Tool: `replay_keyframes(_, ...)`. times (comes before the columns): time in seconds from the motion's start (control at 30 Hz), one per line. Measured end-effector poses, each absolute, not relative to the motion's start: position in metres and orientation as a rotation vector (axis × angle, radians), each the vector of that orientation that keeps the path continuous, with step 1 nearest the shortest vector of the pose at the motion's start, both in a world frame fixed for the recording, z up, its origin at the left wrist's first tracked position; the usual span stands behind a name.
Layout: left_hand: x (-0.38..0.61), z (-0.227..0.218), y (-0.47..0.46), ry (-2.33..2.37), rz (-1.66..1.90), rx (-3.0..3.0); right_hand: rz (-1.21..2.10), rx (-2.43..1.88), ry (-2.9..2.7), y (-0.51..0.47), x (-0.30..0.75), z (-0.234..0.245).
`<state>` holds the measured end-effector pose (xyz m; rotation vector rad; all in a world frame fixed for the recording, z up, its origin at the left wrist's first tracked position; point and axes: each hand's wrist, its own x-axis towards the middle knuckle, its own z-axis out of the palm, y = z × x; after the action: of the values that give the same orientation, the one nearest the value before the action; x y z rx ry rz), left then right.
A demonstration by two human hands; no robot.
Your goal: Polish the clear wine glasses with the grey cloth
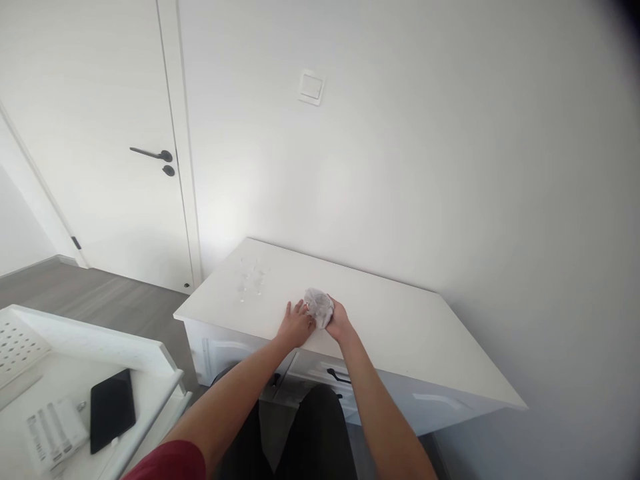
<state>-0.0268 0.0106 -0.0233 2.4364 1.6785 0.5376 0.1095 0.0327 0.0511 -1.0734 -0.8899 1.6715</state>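
The right hand (339, 321) is closed around a crumpled white cloth (319, 305), its fingers curled over the near side of the wad and holding it down on the top of the white desk (400, 327). The left hand (296, 325) lies flat on the desk just beside it, fingers loosely spread and pointing away from the body; its fingertips reach the cloth's left edge, though whether they actually touch it cannot be told. Both forearms stretch forward from the lower edge of the view, and a bit of red sleeve (173, 465) shows at the left shoulder. The cloth sits near the desk's front edge, roughly midway along it. Farther back and to the left on the desktop lies a patch of clear wet drops (250, 280) — well apart from the cloth. Under the hands the desk front carries a drawer with a dark handle (338, 377). To the left stands a white cart (150, 353) holding a black phone (112, 409) and a white ribbed block (53, 433) side by side. Behind, the pale wall bears a white switch plate (311, 87), and left of it is a white door (100, 100) with a dark lever handle (151, 155) — grey wood floor (100, 300) runs below it.
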Motion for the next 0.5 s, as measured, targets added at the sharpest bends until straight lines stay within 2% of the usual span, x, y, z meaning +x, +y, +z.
replay_keyframes(0.1,-0.027,-0.023,0.011,1.671,0.503,2.445,1.352,-0.99,-0.761,0.012,0.097,0.028)
replay_keyframes(0.17,-0.028,-0.021,0.011,1.673,0.473,2.445,1.053,-1.019,-0.878,-0.004,0.089,0.016)
replay_keyframes(0.4,-0.029,-0.02,0.01,1.639,0.395,2.459,-0.153,-1.077,-2.01,-0.023,0.095,0.02)
replay_keyframes(0.5,-0.027,-0.024,0.011,1.659,0.441,2.444,-0.48,-1.061,-2.33,-0.012,0.1,0.041)
